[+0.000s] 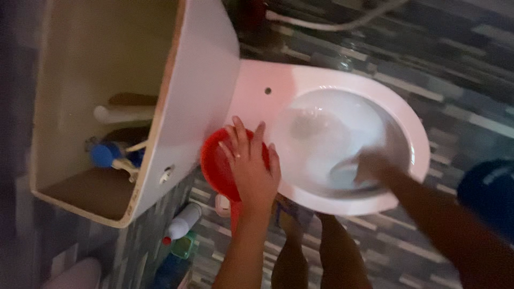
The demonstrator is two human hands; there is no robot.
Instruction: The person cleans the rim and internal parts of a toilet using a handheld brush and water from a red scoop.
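Note:
A white toilet bowl (412,134) with no seat fills the middle of the head view. My right hand (375,167) is down inside the bowl, blurred, with its fingers pressed against the wet inner wall; whether it holds anything is unclear. My left hand (251,163) grips a red plastic scoop (214,166) by its rim, beside the bowl's near edge and just below the cistern. My legs show under the bowl.
The open cistern (203,80) has no lid; a blue float (101,155) and white pipe (123,113) sit inside. A white bottle with a red cap (182,222) and green and blue containers (176,257) stand on the striped tile floor. A white hose (332,24) runs behind.

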